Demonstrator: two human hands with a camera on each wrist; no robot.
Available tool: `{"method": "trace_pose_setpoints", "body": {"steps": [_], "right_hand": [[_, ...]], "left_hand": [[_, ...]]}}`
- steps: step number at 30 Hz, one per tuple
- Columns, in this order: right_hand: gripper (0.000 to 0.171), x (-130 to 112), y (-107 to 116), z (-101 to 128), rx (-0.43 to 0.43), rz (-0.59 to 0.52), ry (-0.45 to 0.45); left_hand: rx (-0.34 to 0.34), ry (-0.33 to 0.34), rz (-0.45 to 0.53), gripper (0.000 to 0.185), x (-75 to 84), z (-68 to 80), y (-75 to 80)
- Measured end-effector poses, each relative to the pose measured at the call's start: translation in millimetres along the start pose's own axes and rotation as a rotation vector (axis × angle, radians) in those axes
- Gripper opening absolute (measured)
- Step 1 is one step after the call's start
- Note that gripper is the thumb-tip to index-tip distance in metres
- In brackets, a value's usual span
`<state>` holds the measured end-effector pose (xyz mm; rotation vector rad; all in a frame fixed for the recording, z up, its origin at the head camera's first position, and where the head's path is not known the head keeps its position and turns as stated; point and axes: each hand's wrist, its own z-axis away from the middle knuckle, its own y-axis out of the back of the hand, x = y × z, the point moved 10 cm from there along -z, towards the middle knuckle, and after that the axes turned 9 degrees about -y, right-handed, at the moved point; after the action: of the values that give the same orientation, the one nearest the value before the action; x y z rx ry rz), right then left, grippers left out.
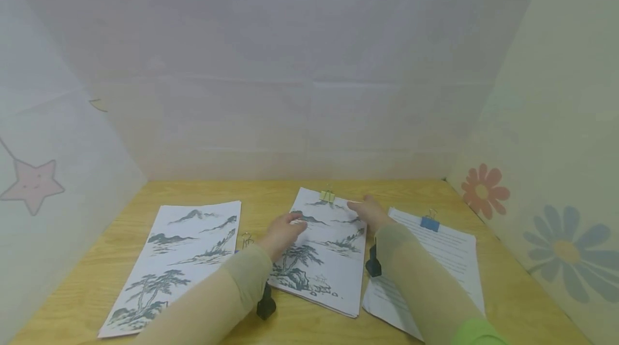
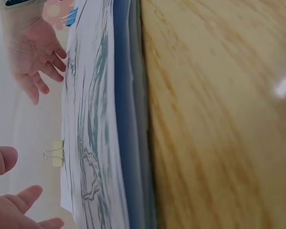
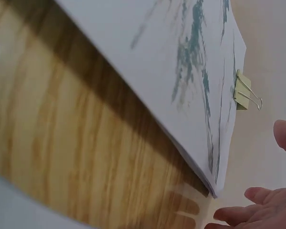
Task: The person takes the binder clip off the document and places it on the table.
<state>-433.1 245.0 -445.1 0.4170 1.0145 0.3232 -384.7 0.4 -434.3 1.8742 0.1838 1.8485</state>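
A clipped stack of landscape prints point(image 1: 329, 251) lies in the middle of the wooden table point(image 1: 271, 194), with a yellow-green binder clip point(image 1: 327, 196) on its far edge. My left hand point(image 1: 284, 230) rests open at the stack's left edge, fingers relaxed. My right hand point(image 1: 369, 212) lies open at the stack's far right corner, fingertips beside the clip. In the left wrist view the stack point(image 2: 97, 143) appears edge-on, with the clip point(image 2: 56, 153) and the right hand's spread fingers point(image 2: 38, 62) touching the sheet. The right wrist view shows the stack's corner point(image 3: 190, 81), the clip point(image 3: 244, 91) and straight fingers point(image 3: 262, 207).
A second landscape print point(image 1: 179, 259) lies at the left. A stack of text pages point(image 1: 445, 259) with a blue binder clip point(image 1: 429, 222) lies at the right. A loose clip point(image 1: 246, 239) sits between the two prints. Paper-covered walls point(image 1: 309, 92) close in the back and both sides.
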Motion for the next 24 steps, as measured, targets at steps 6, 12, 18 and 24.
{"method": "trace_pose_setpoints", "body": {"steps": [6, 12, 18, 24], "right_hand": [[0.085, 5.4, 1.3, -6.6, 0.017, 0.002, -0.021], [0.076, 2.5, 3.5, -12.5, 0.019, -0.053, 0.028], [0.066, 5.4, 14.3, -25.6, 0.054, -0.213, 0.052], [0.061, 8.4, 18.1, -30.5, 0.099, -0.254, 0.033]], "left_hand": [[0.028, 0.033, -0.02, 0.059, -3.1, -0.6, 0.2], [0.049, 0.063, 0.022, 0.063, -9.9, -4.6, -0.7], [0.044, 0.067, 0.063, 0.063, -12.7, -10.5, -2.0], [0.023, 0.061, 0.084, 0.063, -11.2, -9.3, -3.9]]}}
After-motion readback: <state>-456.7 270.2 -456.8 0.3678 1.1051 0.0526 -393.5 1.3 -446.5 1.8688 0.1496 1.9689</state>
